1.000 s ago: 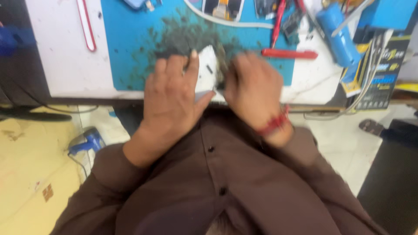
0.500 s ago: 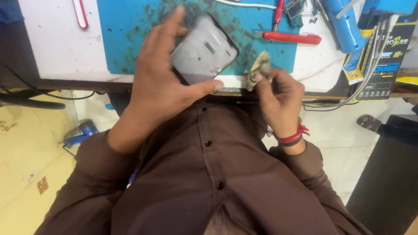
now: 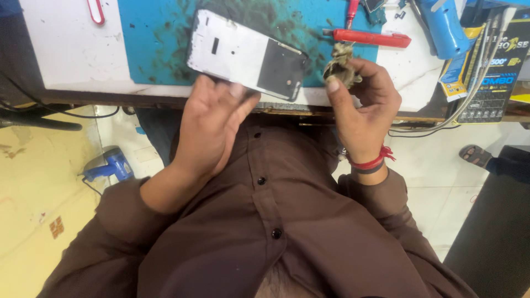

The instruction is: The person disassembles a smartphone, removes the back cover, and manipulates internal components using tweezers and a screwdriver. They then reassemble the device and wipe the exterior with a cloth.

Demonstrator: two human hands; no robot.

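Observation:
My left hand [image 3: 212,124] holds a flat phone frame [image 3: 245,55] by its near edge, over the table's front edge. The frame is silver-white with a dark rectangular patch on its right part, and it lies tilted above the stained blue work mat [image 3: 154,38]. My right hand [image 3: 361,107] pinches a small crumpled greyish wad [image 3: 339,63] between thumb and fingers, just right of the frame. A red thread and a dark band circle my right wrist.
A red-handled tool [image 3: 370,37] lies on the mat behind the wad. A blue tool [image 3: 444,27] and a printed box [image 3: 488,72] stand at the right. Cables hang under the white table [image 3: 72,55]. A blue device [image 3: 110,164] lies on the floor at left; someone's sandalled foot [image 3: 475,155] shows at right.
The phone frame has turned over, from its plain back to its open inner side, and now lies flatter. My right hand rose with the wad toward the table edge.

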